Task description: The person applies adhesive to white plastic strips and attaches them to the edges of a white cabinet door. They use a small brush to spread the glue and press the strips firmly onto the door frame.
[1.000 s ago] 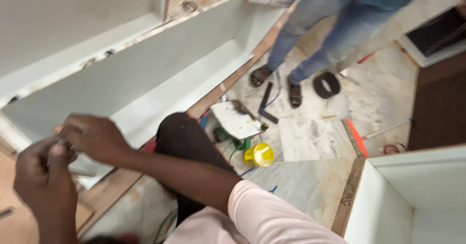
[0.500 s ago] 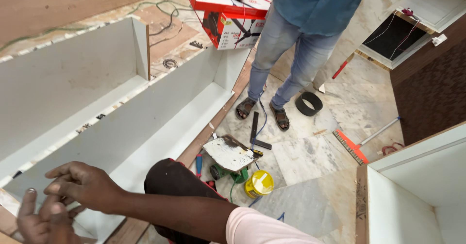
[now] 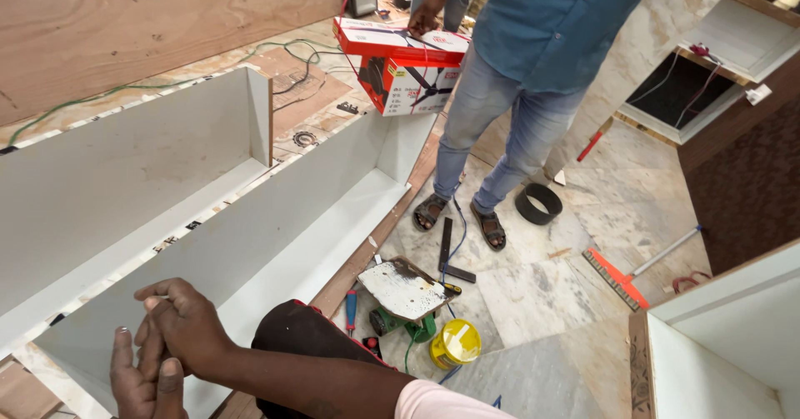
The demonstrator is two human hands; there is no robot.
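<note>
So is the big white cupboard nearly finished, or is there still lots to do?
Partly. The long white cabinet box lying on the floor already has its sides and bottom joined. Right now the left hand and right hand are pressed together by its near end; what they pinch is hidden. It has no shelves or doors yet, and tools and a yellow tub are out.
</note>
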